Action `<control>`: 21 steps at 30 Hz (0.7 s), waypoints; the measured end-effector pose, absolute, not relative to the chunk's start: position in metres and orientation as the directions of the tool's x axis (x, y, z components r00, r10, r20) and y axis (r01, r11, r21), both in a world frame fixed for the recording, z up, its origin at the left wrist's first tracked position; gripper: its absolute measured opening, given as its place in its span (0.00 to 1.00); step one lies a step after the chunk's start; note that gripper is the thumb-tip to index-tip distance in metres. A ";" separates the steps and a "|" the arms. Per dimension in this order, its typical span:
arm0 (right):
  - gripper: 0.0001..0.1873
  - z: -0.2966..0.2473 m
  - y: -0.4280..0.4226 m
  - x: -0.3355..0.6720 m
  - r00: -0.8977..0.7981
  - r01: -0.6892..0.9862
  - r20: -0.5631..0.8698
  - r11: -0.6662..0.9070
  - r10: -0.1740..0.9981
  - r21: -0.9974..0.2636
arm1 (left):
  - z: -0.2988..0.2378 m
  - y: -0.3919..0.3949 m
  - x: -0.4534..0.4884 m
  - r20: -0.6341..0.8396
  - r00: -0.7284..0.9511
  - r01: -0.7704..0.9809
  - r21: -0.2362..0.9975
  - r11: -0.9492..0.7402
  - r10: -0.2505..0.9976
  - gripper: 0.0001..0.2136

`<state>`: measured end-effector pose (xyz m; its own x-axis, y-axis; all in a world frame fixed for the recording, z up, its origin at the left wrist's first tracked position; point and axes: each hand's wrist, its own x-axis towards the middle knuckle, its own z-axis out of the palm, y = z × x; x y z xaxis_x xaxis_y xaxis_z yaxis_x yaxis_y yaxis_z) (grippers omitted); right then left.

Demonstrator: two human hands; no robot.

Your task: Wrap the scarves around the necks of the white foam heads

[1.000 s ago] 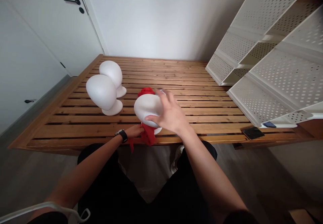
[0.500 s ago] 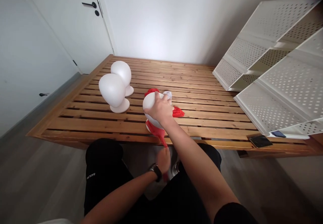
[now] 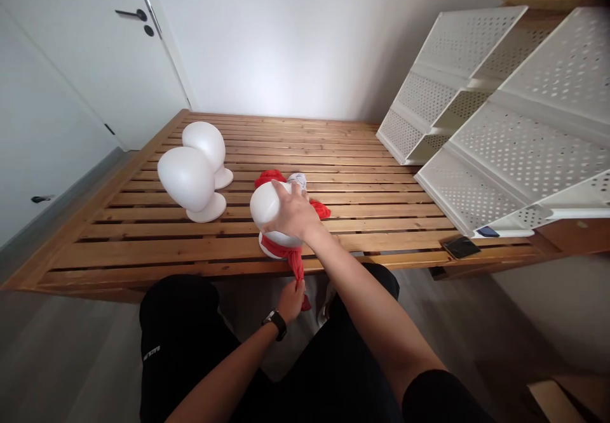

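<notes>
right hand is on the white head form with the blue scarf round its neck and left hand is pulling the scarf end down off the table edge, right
Not quite: the scarf is red, not blue, as the head view shows. The rest holds: the right hand rests on the white head form, and the left hand pulls the scarf end down past the table edge.
</notes>
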<state>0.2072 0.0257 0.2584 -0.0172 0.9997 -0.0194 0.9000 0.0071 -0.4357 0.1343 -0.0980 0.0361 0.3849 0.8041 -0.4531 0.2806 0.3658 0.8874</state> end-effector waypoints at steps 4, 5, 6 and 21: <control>0.67 0.253 0.024 0.216 0.024 0.899 0.051 0.000 0.998 -0.437 | 0.031 -0.090 0.110 -0.401 0.309 0.286 0.904 0.318 0.862 0.20; 0.67 0.255 0.026 0.220 0.045 0.900 0.071 -0.010 0.996 -0.436 | 0.032 -0.085 0.106 -0.388 0.315 0.270 0.912 0.310 0.866 0.20; 0.67 0.258 0.029 0.227 0.068 0.899 0.097 -0.019 0.993 -0.437 | 0.034 -0.079 0.104 -0.376 0.330 0.247 0.920 0.306 0.866 0.20; 0.57 0.298 0.214 0.506 0.529 0.842 0.137 -0.498 0.837 -0.209 | 0.101 0.183 0.217 -0.213 0.348 -0.271 0.910 0.315 0.913 0.09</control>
